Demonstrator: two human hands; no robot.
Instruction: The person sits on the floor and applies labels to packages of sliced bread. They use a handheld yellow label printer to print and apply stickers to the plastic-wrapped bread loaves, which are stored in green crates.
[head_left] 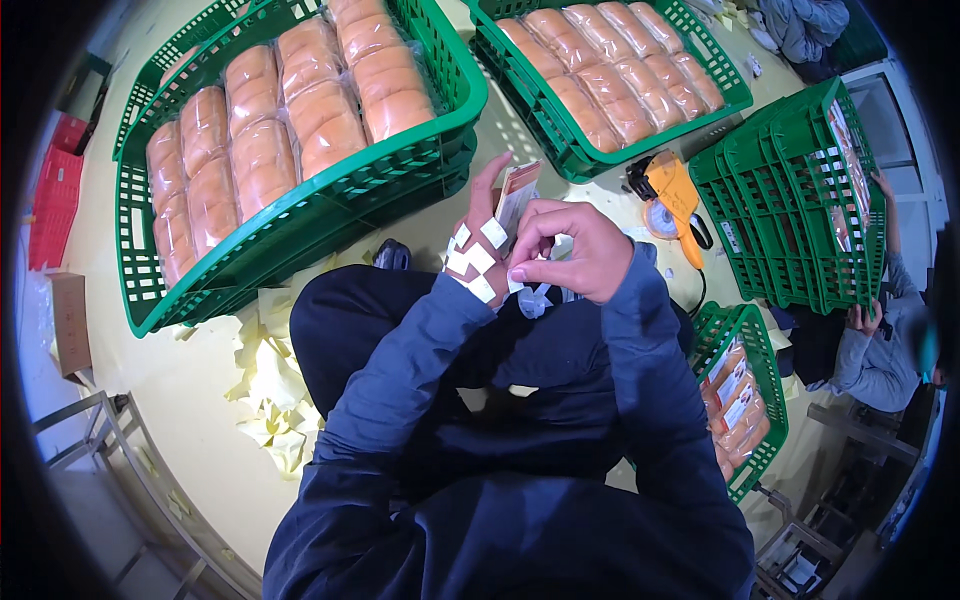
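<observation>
Above my lap, I pinch a small white sticker (515, 281) between the thumb and forefinger of my right hand (590, 248), fingertips pressed together close beside my left wrist. My left hand (478, 214) holds printed cards (515, 195) upright just beyond that pinch, my right knuckles hiding part of the hold. I judge the step to be working one sticker free, with about five white patches (480, 258) stuck across the back of my left hand and wrist; the next move calls for a steady pinch and an unfolded sticky edge. By count, one sticker sits in the pinch, the cards overlap too closely to number, and one clear curled strip (533, 303) hangs just below it. Right of the grip lies one orange handheld tool (674, 188). Beyond the grip, the larger left crate (300, 207) and the right-hand crate (660, 140) each show five columns of wrapped buns (265, 165). Farther right, one co-worker (865, 365) grips one crate stack (790, 205); nearer me, right of the grip, stands one small crate (773, 410) of bread packs. Yellow paper scraps (275, 370), uncountable, litter the floor to the left.
</observation>
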